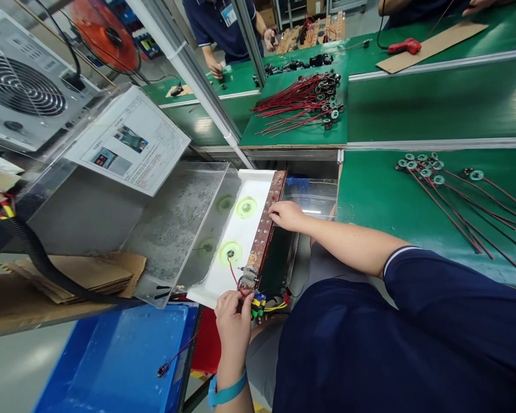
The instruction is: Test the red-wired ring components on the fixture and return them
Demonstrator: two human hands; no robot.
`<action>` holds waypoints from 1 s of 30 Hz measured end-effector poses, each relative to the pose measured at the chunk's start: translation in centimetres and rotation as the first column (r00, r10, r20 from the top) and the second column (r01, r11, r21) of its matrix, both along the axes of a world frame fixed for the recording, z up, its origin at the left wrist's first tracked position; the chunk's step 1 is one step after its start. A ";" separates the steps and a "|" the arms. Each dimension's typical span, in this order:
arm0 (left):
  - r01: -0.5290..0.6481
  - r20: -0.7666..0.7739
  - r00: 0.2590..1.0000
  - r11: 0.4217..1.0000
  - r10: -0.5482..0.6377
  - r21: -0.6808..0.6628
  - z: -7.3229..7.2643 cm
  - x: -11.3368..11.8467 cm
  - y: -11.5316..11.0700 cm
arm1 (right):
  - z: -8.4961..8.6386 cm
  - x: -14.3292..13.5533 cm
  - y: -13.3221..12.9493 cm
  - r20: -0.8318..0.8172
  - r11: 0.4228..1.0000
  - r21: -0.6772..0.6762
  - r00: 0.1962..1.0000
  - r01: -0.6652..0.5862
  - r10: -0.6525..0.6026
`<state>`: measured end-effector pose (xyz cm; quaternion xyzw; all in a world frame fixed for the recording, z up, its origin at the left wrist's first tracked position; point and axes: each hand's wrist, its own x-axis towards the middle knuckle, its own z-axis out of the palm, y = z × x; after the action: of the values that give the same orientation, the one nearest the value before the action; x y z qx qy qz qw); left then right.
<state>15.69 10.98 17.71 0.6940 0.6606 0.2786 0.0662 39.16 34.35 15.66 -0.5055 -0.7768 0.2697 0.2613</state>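
My left hand (234,315) is closed on a red wire (233,275) beside a blue, yellow and green connector block (258,304). The wire runs up to a small round part (230,253) lying on the lower yellow-green ring of a white board (236,229). A second ring (246,207) lies above it. My right hand (286,215) has its fingers pressed together at the brown, screw-dotted strip (264,235) along the board's right edge; anything between them is too small to name.
Round parts with red wires lie on the green table (378,201) at right and in a pile (301,103) on a green panel behind. A blue bin (112,355) stands lower left. A clear shield (206,229) and a slanted metal post (198,80) stand nearby. Co-workers' hands (270,40) show behind.
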 end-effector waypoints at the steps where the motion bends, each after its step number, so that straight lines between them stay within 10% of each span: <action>1: 0.007 -0.021 1.000 1.000 -0.007 0.004 0.1 0.0 0.0 | 0.0 0.0 0.0 0.000 1.000 -0.001 1.000 -0.001 0.001; 30: 0.139 -0.194 0.975 0.979 -0.109 0.149 -0.5 -0.3 0.1 | -0.2 0.0 0.3 0.024 1.000 0.009 0.999 -0.026 0.026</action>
<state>15.40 11.07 17.17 0.7598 0.5944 0.2611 -0.0344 39.16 34.67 15.43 -0.4973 -0.7877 0.2634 0.2508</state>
